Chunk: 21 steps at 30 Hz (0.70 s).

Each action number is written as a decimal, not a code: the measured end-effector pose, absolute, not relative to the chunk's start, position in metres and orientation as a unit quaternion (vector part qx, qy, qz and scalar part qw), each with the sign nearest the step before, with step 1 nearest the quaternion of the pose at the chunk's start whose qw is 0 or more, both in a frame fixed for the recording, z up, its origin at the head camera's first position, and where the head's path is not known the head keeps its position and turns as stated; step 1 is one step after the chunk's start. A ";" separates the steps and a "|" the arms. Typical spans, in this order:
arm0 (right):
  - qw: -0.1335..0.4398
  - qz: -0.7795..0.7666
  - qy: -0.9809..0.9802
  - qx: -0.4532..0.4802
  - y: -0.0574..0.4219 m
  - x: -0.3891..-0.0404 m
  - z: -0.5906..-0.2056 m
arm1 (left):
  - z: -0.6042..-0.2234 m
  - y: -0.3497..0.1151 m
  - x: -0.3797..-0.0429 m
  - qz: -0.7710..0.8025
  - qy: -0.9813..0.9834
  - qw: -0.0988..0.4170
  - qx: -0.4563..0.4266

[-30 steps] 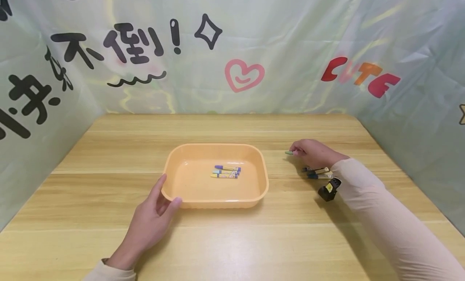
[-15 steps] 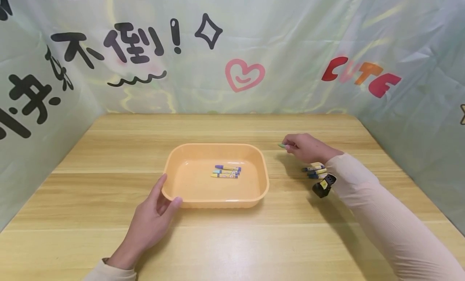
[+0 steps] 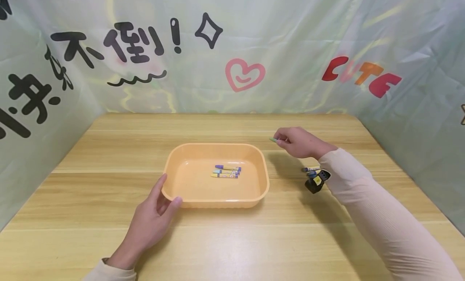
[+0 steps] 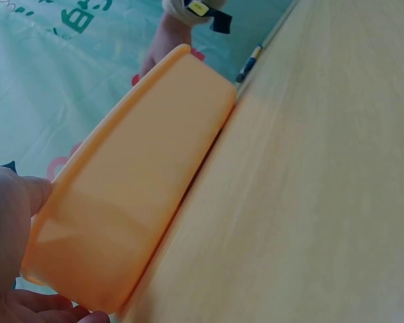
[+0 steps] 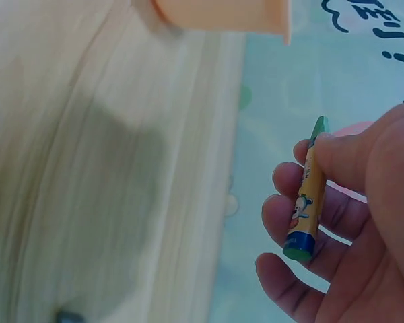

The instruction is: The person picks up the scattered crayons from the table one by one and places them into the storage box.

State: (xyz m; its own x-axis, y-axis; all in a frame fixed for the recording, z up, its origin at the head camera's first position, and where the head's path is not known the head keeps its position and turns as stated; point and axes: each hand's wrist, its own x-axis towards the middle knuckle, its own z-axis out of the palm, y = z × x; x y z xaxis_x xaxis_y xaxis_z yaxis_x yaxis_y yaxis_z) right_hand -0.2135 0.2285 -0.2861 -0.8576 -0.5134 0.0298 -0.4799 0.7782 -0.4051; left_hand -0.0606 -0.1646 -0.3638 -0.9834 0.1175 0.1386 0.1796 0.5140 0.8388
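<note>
My right hand (image 3: pixel 301 143) pinches a green crayon (image 5: pixel 307 195) with a yellow wrapper and dark blue end band, thumb against the fingers. It is raised over the table, to the right of an orange plastic tray (image 3: pixel 214 203). The left hand (image 3: pixel 152 218) grips the tray's front left corner, thumb on the near rim and fingers along the left side. On the tray's floor lie several crayons (image 3: pixel 226 172), side by side, with purple, light blue and yellow tips. In the left wrist view the tray's outer wall (image 4: pixel 135 182) fills the middle.
Several more crayons (image 3: pixel 310 170) lie on the wooden table (image 3: pixel 232 244) at right, partly hidden behind the black camera (image 3: pixel 317 182) on the right wrist. A printed cloth (image 3: pixel 290 38) hangs behind the table and along both its sides.
The right hand, holding the green crayon, has moved left and up, away from the crayons on the table. The left hand and the tray have stayed in place.
</note>
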 end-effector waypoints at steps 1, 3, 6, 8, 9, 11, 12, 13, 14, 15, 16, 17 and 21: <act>0.040 -0.206 0.941 -0.266 0.227 -0.214 -0.285 | -0.364 -0.165 -0.061 -0.486 -0.869 0.032 -0.085; 0.035 -0.206 0.940 -0.269 0.223 -0.214 -0.283 | -0.364 -0.165 -0.061 -0.487 -0.869 0.032 -0.085; 0.030 -0.203 0.940 -0.273 0.219 -0.214 -0.281 | -0.364 -0.165 -0.061 -0.488 -0.869 0.030 -0.083; 0.029 -0.201 0.940 -0.273 0.216 -0.214 -0.279 | -0.363 -0.164 -0.061 -0.487 -0.869 0.029 -0.083; 0.029 -0.199 0.940 -0.274 0.215 -0.214 -0.278 | -0.363 -0.164 -0.061 -0.487 -0.869 0.029 -0.083; 0.029 -0.200 0.940 -0.276 0.212 -0.214 -0.277 | -0.363 -0.164 -0.061 -0.486 -0.869 0.029 -0.083; 0.029 -0.201 0.939 -0.277 0.211 -0.214 -0.276 | -0.363 -0.164 -0.061 -0.486 -0.869 0.029 -0.084; 0.029 -0.201 0.939 -0.278 0.209 -0.215 -0.275 | -0.363 -0.164 -0.061 -0.486 -0.869 0.030 -0.085; 0.027 -0.202 0.938 -0.279 0.208 -0.215 -0.275 | -0.363 -0.164 -0.061 -0.485 -0.870 0.030 -0.085; 0.026 -0.203 0.937 -0.282 0.207 -0.215 -0.274 | -0.363 -0.164 -0.061 -0.485 -0.870 0.031 -0.086; 0.024 -0.202 0.937 -0.285 0.206 -0.215 -0.274 | -0.363 -0.164 -0.061 -0.484 -0.870 0.031 -0.086; 0.023 -0.202 0.936 -0.287 0.204 -0.215 -0.273 | -0.363 -0.164 -0.061 -0.484 -0.870 0.032 -0.087; 0.016 -0.200 0.935 -0.294 0.199 -0.217 -0.273 | -0.363 -0.164 -0.061 -0.485 -0.870 0.031 -0.087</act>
